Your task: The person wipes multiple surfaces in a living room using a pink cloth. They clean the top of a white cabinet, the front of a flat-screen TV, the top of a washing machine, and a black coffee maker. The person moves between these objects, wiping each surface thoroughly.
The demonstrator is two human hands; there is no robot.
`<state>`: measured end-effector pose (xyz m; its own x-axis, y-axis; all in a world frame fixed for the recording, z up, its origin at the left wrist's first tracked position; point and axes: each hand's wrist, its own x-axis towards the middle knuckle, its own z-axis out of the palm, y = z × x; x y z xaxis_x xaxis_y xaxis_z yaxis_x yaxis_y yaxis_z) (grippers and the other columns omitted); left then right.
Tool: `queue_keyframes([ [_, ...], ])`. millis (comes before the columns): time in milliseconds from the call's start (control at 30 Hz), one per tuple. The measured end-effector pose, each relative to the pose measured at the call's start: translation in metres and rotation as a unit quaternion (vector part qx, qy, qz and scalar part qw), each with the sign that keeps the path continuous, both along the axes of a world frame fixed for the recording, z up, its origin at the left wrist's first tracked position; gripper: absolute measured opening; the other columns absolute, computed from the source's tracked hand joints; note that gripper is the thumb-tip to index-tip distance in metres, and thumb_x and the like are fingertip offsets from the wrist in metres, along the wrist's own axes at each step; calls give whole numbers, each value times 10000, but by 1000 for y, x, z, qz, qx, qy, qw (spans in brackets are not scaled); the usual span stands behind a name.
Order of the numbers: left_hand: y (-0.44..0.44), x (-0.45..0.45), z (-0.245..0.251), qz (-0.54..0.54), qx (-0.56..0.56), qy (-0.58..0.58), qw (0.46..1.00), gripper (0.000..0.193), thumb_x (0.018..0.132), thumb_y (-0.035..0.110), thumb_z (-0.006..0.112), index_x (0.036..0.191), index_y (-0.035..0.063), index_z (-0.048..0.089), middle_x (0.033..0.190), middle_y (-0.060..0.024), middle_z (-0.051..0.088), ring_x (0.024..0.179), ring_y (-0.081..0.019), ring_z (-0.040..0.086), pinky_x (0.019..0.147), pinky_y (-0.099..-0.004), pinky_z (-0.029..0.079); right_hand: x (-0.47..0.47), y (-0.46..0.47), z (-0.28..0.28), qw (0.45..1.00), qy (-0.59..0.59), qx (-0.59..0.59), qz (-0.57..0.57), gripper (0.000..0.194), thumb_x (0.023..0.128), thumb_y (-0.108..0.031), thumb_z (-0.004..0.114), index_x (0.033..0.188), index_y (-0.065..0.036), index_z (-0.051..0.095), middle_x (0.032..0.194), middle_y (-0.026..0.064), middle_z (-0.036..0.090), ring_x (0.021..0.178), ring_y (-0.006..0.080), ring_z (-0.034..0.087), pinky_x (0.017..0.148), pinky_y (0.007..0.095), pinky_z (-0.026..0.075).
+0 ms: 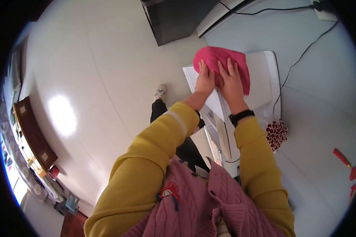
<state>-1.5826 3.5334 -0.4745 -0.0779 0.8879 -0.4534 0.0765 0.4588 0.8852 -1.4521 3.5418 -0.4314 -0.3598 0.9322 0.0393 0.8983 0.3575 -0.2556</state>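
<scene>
A bright pink cloth point(222, 54) is spread over the top of a white piece of furniture point(259, 77), partly covering it. My left hand point(206, 78) is on the cloth's near left part, fingers bent over it. Beside it, my right hand point(231, 80) has its fingers spread on the cloth and holds it too. A dark band point(241, 117) circles my right wrist. Both thumbs are hard to make out, and the cloth under my palms is hidden.
A dark grey box-like unit point(178, 20) stands on the pale tiled floor point(112, 53) beyond. A black cable point(299, 59) hangs along the wall to a red-and-white patterned item point(276, 134). Red ornaments point(342, 157) hang at right. A wooden furniture piece point(34, 133) stands far left.
</scene>
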Motion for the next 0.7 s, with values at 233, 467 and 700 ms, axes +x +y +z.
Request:
queue_keyframes([
  [233, 38, 6, 24, -248, 161, 415, 860, 631, 1034, 335, 497, 1599, 93, 354, 1657, -182, 330, 1523, -410, 310, 1251, -548, 237, 22, -2, -13, 983, -70, 19, -166, 609, 972, -391, 615, 1554, -274, 477, 1629, 248, 343, 1389, 595, 404, 1095, 702, 375],
  [467, 28, 31, 32, -408, 288, 499, 708, 612, 1032, 365, 504, 1588, 126, 408, 1686, -101, 309, 1564, -354, 242, 1248, -604, 170, 32, -65, -11, 952, -82, 2, -296, 662, 970, -454, 580, 1575, -223, 439, 1621, 307, 310, 1405, 619, 357, 1103, 712, 357],
  [700, -21, 14, 43, -498, 349, 441, 660, 597, 1007, 338, 564, 1546, 103, 468, 1660, -100, 364, 1537, -343, 306, 1239, -527, 239, 23, -138, 9, 951, 59, 12, -304, 609, 883, -286, 743, 1446, -127, 575, 1565, 226, 426, 1393, 496, 428, 1135, 601, 384],
])
